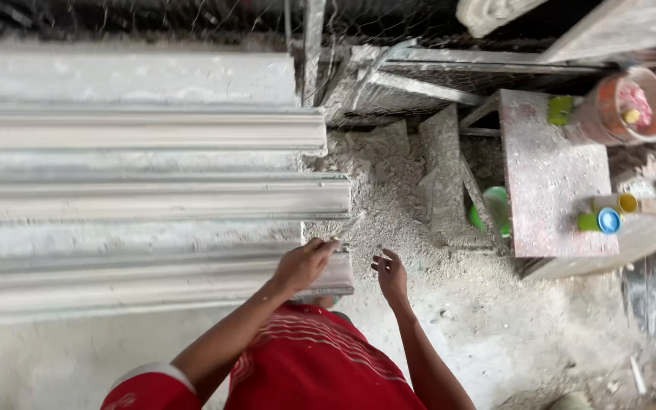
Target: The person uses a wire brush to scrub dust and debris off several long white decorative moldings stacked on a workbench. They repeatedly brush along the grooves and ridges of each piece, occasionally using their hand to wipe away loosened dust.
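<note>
Head view: long pale plaster mouldings [146, 201] are seen laid side by side, running from the left edge to about the middle of the picture, their cut ends facing right. The left hand [303, 266] is closed around a thin pale tool [347, 228], perhaps a blade or scraper, whose tip is held against the right end of the nearest moulding [153, 285]. What kind of tool it is cannot be told for certain. The right hand [391, 277] is held open and empty just to the right of that end, fingers loosely spread, touching nothing. Red clothing [305, 372] is seen at the near edge. The floor [419, 228] to the right is covered with pale dust and rubble.

Further right, a speckled low desk [552, 175] is seen, with a reddish bucket [624, 106] at its far right corner, a green object [560, 110] beside the bucket, and small pots with blue and yellow lids [609, 216] just off its right edge. A green container [495, 209] lies below the desk's left edge.

The step in hand is judged to be the trimming or scraping of the nearest moulding's end. For the next stroke, a steady grip on the tool would be called for, and the piece would probably have to be braced by the free hand.
</note>
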